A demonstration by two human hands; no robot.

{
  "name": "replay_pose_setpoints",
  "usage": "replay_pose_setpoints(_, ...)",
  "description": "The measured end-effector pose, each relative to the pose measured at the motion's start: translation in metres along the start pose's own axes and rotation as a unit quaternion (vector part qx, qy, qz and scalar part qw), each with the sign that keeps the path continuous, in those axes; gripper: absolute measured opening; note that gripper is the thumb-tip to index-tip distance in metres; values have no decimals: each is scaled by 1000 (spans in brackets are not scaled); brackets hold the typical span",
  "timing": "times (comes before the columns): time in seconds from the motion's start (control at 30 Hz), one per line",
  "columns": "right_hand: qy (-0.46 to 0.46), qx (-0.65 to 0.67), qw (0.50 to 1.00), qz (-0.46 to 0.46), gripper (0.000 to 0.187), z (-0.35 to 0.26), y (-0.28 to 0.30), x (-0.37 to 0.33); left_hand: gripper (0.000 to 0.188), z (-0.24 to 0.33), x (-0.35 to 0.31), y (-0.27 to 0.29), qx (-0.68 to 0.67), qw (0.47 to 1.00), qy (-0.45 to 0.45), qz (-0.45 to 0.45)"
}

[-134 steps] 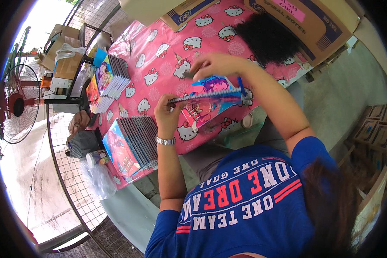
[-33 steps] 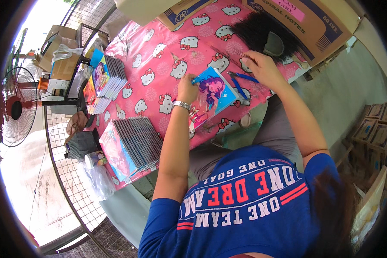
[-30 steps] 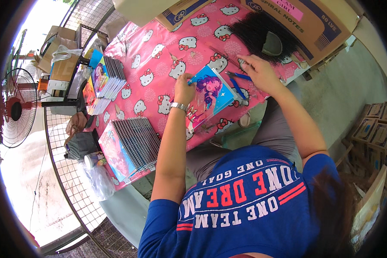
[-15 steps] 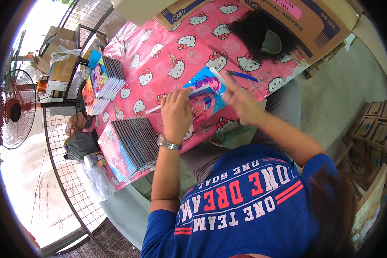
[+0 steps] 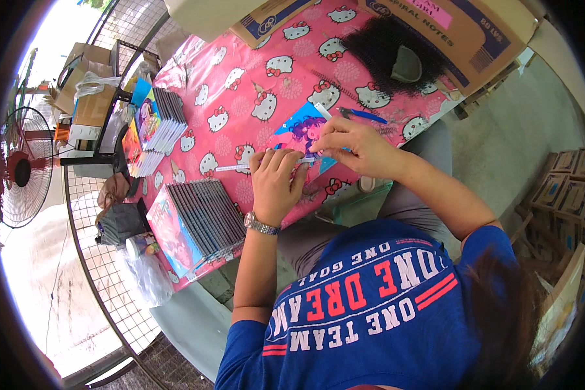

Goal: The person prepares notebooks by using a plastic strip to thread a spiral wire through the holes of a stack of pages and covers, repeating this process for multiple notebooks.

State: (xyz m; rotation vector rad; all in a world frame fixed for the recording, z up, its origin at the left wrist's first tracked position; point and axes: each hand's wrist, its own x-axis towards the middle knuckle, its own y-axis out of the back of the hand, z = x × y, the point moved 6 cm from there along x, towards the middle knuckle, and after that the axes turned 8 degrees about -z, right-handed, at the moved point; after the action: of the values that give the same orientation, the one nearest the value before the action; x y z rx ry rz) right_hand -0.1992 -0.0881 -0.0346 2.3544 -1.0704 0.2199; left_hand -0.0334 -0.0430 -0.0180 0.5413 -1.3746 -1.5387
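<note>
A notebook (image 5: pixel 299 127) with a blue cover and a purple-haired cartoon figure lies on the pink table in front of me. Along its near side runs a thin white strip (image 5: pixel 231 168), which sticks out leftward. My left hand (image 5: pixel 274 182) is closed over the notebook's near edge and the strip, fingers bent. Over the notebook's right part, my right hand (image 5: pixel 357 149) is pinched, thumb against fingertips; whatever is between them is too small to make out. Blue-handled pliers (image 5: pixel 367 116) lie just beyond that hand.
A heap of black spiral wires (image 5: pixel 377 58) with a dark grey piece on top lies at the far right, before a cardboard box (image 5: pixel 461 39). Stacked spiral notebooks (image 5: pixel 205 214) stand at the near left, more notebooks (image 5: pixel 159 123) behind. A fan (image 5: pixel 23 166) is at far left.
My right hand has come in from the notebook's right edge and pinches above it. My left hand has shifted slightly right and nearer; the white strip now lies lower and flatter.
</note>
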Motion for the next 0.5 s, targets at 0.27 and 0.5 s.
replay_pose_setpoints(0.27, 4, -8, 999, -31, 25, 2, -2, 0, 17, -1, -1, 1, -6, 1000, -3, -3)
replay_pose_setpoints(0.5, -130, 153, 977, -72, 28, 13, -7, -1, 20, 2, 2, -3, 5, 1000, 2, 9)
